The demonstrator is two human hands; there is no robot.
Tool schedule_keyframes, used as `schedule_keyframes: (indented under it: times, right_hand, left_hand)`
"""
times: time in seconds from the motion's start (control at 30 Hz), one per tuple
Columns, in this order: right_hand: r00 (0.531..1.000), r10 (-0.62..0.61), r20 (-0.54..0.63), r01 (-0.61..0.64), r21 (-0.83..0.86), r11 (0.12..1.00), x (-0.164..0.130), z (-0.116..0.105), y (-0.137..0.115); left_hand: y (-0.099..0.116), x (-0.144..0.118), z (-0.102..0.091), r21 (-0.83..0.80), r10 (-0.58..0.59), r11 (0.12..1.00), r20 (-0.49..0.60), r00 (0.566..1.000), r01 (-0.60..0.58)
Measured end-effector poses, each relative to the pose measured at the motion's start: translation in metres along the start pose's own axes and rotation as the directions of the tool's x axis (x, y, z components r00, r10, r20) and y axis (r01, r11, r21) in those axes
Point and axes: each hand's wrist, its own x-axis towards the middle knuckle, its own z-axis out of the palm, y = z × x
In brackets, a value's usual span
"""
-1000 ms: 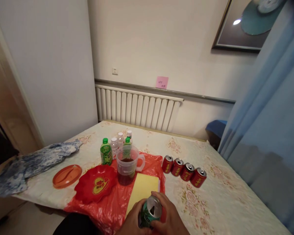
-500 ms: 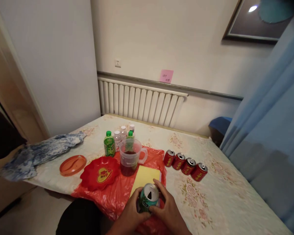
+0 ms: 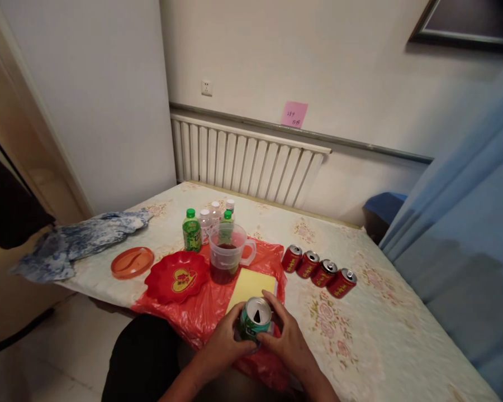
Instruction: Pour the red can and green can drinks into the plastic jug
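Green can (image 3: 255,324) upright at near edge of counter (image 3: 377,335), on red plastic sheet (image 3: 201,312), just in front of yellow pad (image 3: 251,283). Left hand (image 3: 224,343) wrapped round can's left side, right hand (image 3: 289,346) round its right side; fingers curled, both gripping the can body. Tab opening on top already punched, dark hole visible; contents not visible.

Beyond the pad: clear measuring jug (image 3: 227,258) with handle to the right, roughly a third full of dark reddish-brown liquid. Left of jug, red heart-printed dish (image 3: 176,277), apparently bare. Further left, off the sheet, orange lid (image 3: 132,262) lying flat. Behind jug, cluster of small bottles (image 3: 209,220), two with green caps, others with white caps. Right of sheet, row of four red cans (image 3: 318,271), touching one another, tops showing open tabs. Crumpled blue-white cloth (image 3: 73,243) at far left corner of counter. Radiator (image 3: 247,162) along back wall, pink note (image 3: 294,114) above it.

Progress, judged: green can opened and held, not tilted, well short of jug. Jug partly filled. Four red cans look already opened; empty or full cannot be told. Bottles capped, untouched.
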Motion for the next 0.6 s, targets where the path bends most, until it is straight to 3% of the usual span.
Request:
schedule_keyframes:
  times: [0.13,0.4,0.5,0.6]
  right_hand:
    - [1.0,0.008,-0.015,-0.008,-0.001,1.0,0.001,0.001,0.0]
    - [0.999,0.01,0.049,-0.011,0.018,1.0,0.003,0.002,0.004]
    - [0.997,-0.038,0.073,0.031,0.092,0.995,0.019,0.0,0.005]
    - [0.996,-0.091,-0.008,0.091,0.166,0.982,0.05,-0.005,0.003]
  left_hand:
    - [-0.006,0.0,-0.001,0.056,0.012,0.998,-0.022,1.0,-0.011]
    - [-0.012,-0.004,-0.011,0.014,-0.005,1.0,0.072,0.997,0.004]
    - [-0.012,-0.007,-0.015,-0.01,-0.028,1.0,0.049,0.998,0.028]
    - [-0.016,-0.011,-0.02,-0.027,-0.065,0.998,-0.002,0.998,0.065]
